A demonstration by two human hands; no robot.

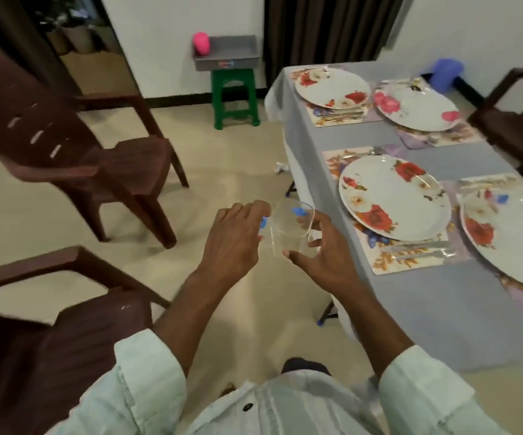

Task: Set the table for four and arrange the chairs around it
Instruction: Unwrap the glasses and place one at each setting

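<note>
We hold clear glasses in both hands, grip curled; four plates on counter; glasses, chairs left.

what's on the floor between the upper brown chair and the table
Head view: a small crumpled white scrap on bare floor between the brown chair and the table.
</note>
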